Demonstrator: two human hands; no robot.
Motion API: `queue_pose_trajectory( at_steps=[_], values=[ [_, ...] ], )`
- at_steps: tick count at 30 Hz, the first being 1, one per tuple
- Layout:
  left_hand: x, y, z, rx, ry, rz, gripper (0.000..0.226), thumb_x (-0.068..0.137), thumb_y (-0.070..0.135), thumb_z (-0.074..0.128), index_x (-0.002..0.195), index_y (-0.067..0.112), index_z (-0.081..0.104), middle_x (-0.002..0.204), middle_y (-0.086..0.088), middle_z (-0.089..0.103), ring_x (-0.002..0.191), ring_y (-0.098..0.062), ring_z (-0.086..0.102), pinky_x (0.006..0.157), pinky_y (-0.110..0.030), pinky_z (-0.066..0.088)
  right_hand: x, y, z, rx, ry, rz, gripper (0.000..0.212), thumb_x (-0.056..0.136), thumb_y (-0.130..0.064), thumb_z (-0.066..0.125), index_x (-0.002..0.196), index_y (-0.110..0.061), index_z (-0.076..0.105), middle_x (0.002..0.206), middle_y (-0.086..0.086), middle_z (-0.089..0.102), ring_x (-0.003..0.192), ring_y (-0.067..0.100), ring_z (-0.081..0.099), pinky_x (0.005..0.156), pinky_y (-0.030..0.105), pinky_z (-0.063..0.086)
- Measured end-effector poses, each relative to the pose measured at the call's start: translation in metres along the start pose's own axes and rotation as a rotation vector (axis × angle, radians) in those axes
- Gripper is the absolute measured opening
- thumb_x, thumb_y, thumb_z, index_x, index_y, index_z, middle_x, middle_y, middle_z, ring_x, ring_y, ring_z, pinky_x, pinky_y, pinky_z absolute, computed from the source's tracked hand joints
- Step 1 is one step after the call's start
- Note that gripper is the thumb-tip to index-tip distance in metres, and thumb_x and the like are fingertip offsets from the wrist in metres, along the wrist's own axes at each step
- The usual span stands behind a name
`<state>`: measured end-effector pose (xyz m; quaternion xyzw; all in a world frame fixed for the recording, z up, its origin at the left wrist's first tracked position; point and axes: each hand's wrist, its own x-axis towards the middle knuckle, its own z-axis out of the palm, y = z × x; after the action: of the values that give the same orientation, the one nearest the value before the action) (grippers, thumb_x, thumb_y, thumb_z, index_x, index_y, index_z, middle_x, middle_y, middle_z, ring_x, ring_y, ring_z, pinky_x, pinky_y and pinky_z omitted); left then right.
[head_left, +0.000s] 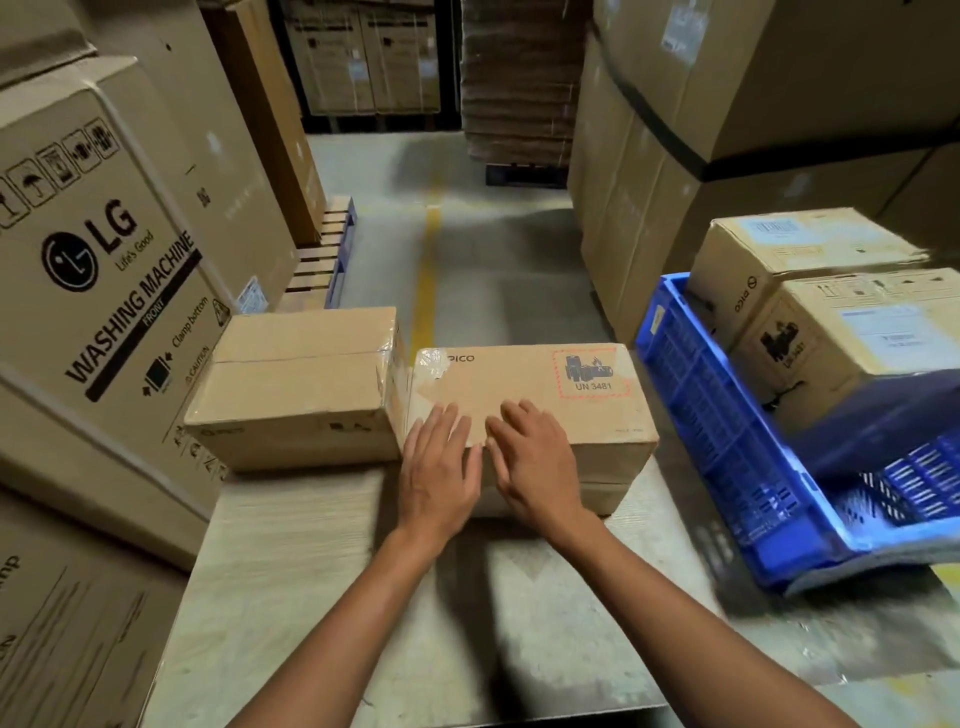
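Note:
A brown PICO carton with a red UN 3481 battery label lies on a pale board in front of me. My left hand and my right hand lie side by side on its near top edge, fingers straight and flat on the cardboard. A second taped brown carton sits against its left side on the same board.
A large LG washing machine box stands at left. A tilted blue plastic crate at right holds two more cartons. Tall stacked boxes line an aisle with a yellow floor line. A pallet lies at left.

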<state>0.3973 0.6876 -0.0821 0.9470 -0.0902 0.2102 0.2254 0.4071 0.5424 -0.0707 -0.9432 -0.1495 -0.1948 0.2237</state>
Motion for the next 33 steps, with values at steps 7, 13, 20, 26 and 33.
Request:
queue_pose_trajectory(
  at_steps=[7,13,20,26,33],
  values=[
    [0.026,0.0,-0.022,0.143,-0.092,0.056,0.032,0.09,0.029,0.043,0.094,0.012,0.07,0.101,-0.005,0.067,0.096,-0.027,0.062,0.081,-0.043,0.051,0.018,0.002,0.001,-0.25,-0.032,-0.02,0.022,0.093,-0.042,0.049,0.095,-0.022,0.059,0.101,0.001,0.058,0.089,0.025,0.052,0.071,0.04,0.043],
    [0.074,-0.003,-0.028,0.132,-0.318,0.077,0.033,0.099,0.025,0.046,0.122,0.01,0.064,0.135,-0.008,0.059,0.128,-0.027,0.048,0.106,-0.041,0.041,0.053,0.005,-0.004,-0.284,-0.153,0.008,0.031,0.094,-0.044,0.046,0.103,-0.02,0.062,0.105,0.005,0.06,0.095,0.027,0.053,0.076,0.042,0.042],
    [0.078,-0.005,-0.014,0.171,-0.421,0.022,0.045,0.101,0.024,0.041,0.143,0.01,0.047,0.158,-0.008,0.037,0.148,-0.026,0.029,0.121,-0.041,0.023,0.054,0.01,-0.003,-0.303,-0.312,-0.021,0.049,0.096,-0.049,0.027,0.127,-0.022,0.055,0.133,0.005,0.053,0.123,0.028,0.048,0.093,0.045,0.04],
    [0.095,0.01,-0.015,0.184,-0.384,0.047,0.032,0.099,0.023,0.041,0.125,0.012,0.056,0.134,-0.01,0.056,0.128,-0.029,0.048,0.105,-0.046,0.041,0.091,0.026,-0.025,-0.288,-0.444,0.031,0.051,0.095,-0.055,0.046,0.137,-0.027,0.052,0.134,0.009,0.049,0.125,0.029,0.044,0.098,0.051,0.038],
    [0.103,0.017,0.002,0.105,-0.534,-0.032,0.051,0.104,0.036,0.03,0.152,0.016,0.036,0.165,-0.004,0.021,0.153,-0.026,0.013,0.123,-0.053,0.01,0.073,0.052,-0.013,-0.232,-0.486,0.17,0.084,0.089,-0.073,0.009,0.159,-0.029,0.018,0.169,0.005,0.006,0.156,0.028,0.005,0.121,0.061,0.004]
  ],
)
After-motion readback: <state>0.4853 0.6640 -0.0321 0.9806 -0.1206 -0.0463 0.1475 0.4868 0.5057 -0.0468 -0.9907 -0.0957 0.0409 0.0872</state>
